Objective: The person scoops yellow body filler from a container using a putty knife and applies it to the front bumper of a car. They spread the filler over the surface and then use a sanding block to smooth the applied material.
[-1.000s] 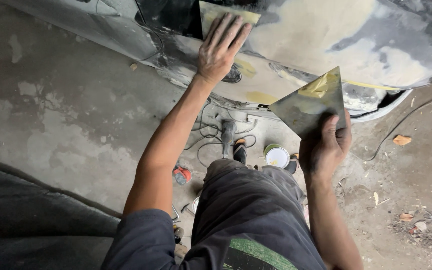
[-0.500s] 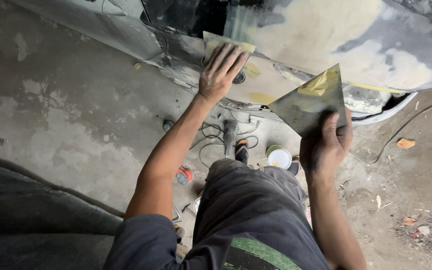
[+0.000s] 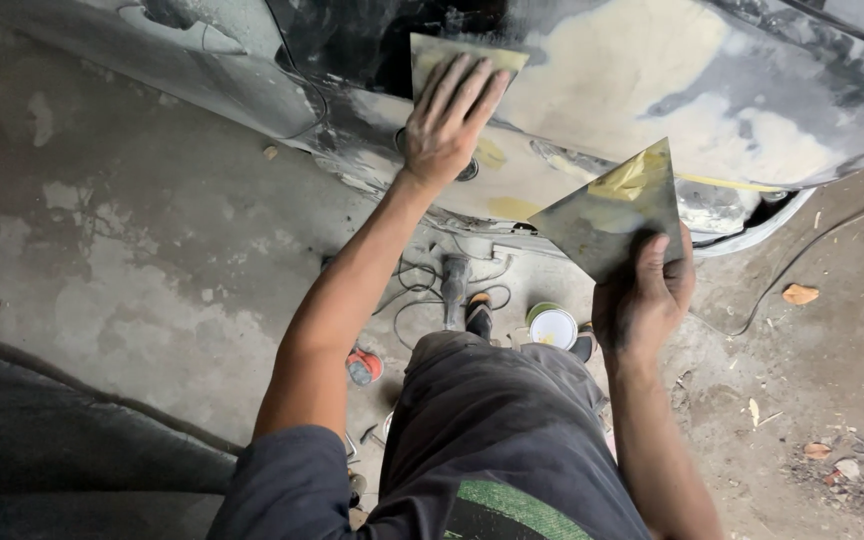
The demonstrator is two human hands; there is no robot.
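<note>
My left hand (image 3: 445,125) presses a thin yellowish spreader (image 3: 457,50) flat against the dark car body panel (image 3: 652,80), fingers spread over it. The panel carries broad pale filler patches (image 3: 602,70) to the right of that hand. My right hand (image 3: 642,300) grips the lower corner of a flat metal mixing plate (image 3: 607,215), held tilted below the panel, with a dab of yellow putty (image 3: 632,180) near its top edge.
A small round tin with a white lid (image 3: 553,327) stands on the concrete floor by my feet. A dark power tool (image 3: 454,285) with coiled cord lies beside it. A red object (image 3: 363,366) lies left of my leg. A cable (image 3: 802,260) trails at right, among leaves and debris.
My left hand and the spreader slid down the panel half a second ago, then back up to the top now. The right hand with the plate stayed almost still.
</note>
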